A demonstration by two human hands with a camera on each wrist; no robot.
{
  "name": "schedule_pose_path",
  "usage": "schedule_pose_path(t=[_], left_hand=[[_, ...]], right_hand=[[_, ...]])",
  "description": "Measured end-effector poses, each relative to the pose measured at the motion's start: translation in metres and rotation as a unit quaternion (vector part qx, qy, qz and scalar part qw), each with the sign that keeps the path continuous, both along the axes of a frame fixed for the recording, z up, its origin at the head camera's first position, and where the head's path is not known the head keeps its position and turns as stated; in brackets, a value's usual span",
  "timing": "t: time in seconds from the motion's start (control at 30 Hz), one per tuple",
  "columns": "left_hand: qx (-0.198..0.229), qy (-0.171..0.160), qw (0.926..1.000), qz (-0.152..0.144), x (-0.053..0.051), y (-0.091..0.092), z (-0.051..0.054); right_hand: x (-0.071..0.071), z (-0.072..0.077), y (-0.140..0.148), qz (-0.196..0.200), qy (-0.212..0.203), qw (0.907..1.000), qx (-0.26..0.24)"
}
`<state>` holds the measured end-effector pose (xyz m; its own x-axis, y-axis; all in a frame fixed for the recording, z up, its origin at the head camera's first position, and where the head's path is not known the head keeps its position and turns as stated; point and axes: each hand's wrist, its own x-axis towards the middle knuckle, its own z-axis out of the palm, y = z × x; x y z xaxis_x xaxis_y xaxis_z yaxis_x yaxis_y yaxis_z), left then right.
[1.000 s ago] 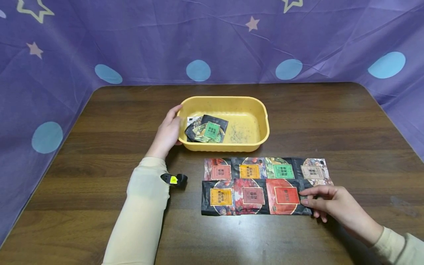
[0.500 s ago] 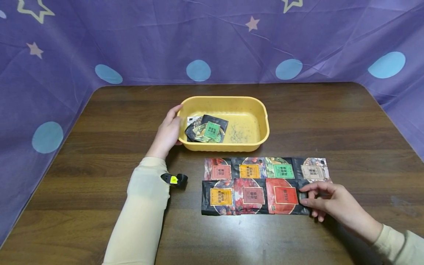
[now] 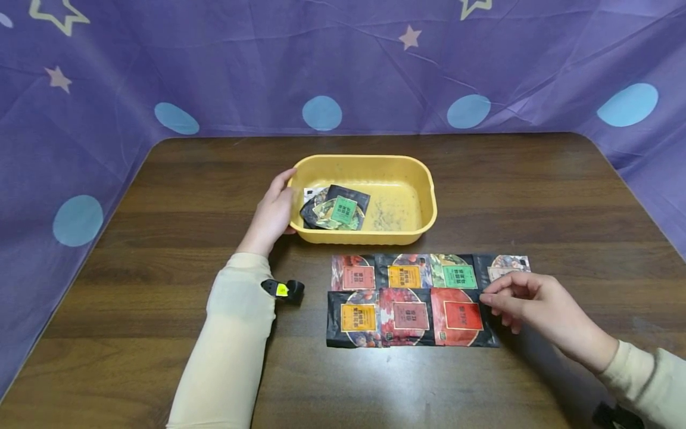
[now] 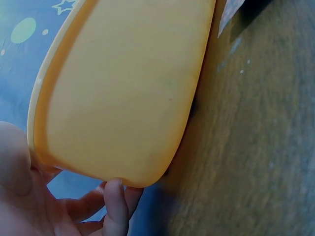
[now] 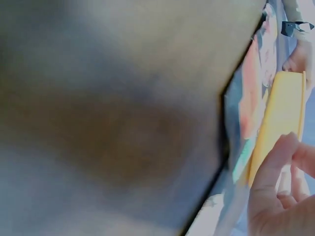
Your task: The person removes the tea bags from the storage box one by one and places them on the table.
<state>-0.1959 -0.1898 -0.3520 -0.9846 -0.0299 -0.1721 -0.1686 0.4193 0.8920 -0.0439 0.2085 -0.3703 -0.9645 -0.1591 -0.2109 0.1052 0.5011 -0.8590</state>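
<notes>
My left hand [image 3: 270, 211] grips the left end of a yellow plastic basin [image 3: 426, 199]; in the left wrist view, its fingers [image 4: 115, 206] press on the outer wall. Inside lie several flat sachets, a green-labelled sachet [image 3: 344, 210] on top. In front of the basin, more sachets form two rows. My right hand [image 3: 546, 316] is at the right end, fingertips by the upper right corner of a red sachet [image 3: 462, 316]. Its fingers bend loosely, thumb and index tips close together; in the right wrist view, nothing shows between them. The hand partly hides a pale-labelled sachet [image 3: 509, 264].
The front row also has an orange-labelled sachet [image 3: 358, 317] and a dark-red-labelled sachet [image 3: 410, 316]. Brown wooden table [image 3: 161, 298] surrounds everything. A purple curtain [image 3: 386, 71] with stars and dots hangs behind and at both sides. A black strap [image 3: 289, 290] is on the left wrist.
My right hand has moved up and slightly left, from the red sachet's right edge to its upper corner, covering more of the pale-labelled sachet. My left hand and the basin stay put.
</notes>
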Motion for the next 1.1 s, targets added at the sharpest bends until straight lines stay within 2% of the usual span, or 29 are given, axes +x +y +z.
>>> schedule_pose_path(t=[0.1, 0.43, 0.63, 0.73, 0.93, 1.1], left_hand=[[0.003, 0.002, 1.0, 0.0, 0.0, 0.0, 0.0], [0.004, 0.0, 1.0, -0.003, 0.001, 0.0, 0.0], [0.005, -0.001, 1.0, -0.003, 0.001, -0.001, 0.0], [0.005, -0.003, 1.0, -0.002, 0.001, -0.001, 0.0], [0.004, 0.001, 1.0, 0.0, 0.002, 0.0, 0.0], [0.002, 0.0, 1.0, 0.001, 0.001, 0.0, 0.0]], right_hand=[[-0.006, 0.007, -0.005, 0.006, 0.016, 0.9999, 0.001], [-0.025, 0.032, -0.023, 0.017, 0.058, 0.9967, 0.055], [-0.038, 0.041, -0.036, 0.025, 0.092, 0.9941, 0.053], [-0.046, 0.047, -0.045, 0.029, 0.103, 0.9935, 0.039], [-0.062, 0.056, -0.067, 0.026, 0.103, 0.9939, -0.03], [-0.074, 0.06, -0.082, 0.026, 0.12, 0.9916, -0.042]])
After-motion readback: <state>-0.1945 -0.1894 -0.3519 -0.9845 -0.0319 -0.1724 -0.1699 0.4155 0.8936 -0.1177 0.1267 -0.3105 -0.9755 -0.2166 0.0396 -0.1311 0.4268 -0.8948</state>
